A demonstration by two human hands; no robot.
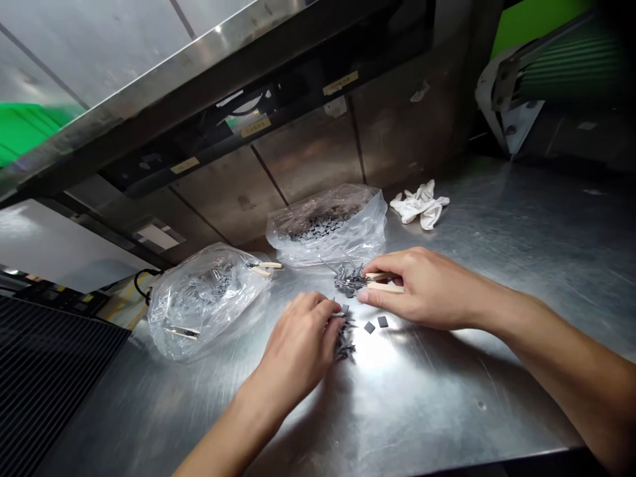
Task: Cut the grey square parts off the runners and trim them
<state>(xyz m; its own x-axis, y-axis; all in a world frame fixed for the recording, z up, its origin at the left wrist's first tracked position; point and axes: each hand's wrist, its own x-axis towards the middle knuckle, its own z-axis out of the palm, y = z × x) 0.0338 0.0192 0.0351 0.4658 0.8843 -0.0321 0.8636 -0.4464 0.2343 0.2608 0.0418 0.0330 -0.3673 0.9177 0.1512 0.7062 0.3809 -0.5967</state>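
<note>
We show a stainless-steel worktable (501, 232) beneath a steel overhead panel (149, 86), seen from the person's head. Two clear plastic bags rest on it: the rear bag (342, 218) holds dark grey pieces, and the left bag (203, 305) holds grey pieces too. Crumpled white cloth gloves (420, 204) lie right of the rear bag, and a second pale-handled tool (263, 265) lies at the left bag's upper edge. Between the bags, we note two small heaps of grey spiked pieces: the nearer heap (344, 341) and the farther heap (350, 279). Two flat grey squares (375, 323) lie just beside the nearer heap. The hands are apart but near each other. The right hand (427, 288) is closed on a pale-handled tool (385, 283) at the farther heap. The left hand (298, 351) curves over the nearer heap, touching it; we cannot tell whether it grips any piece.
</note>
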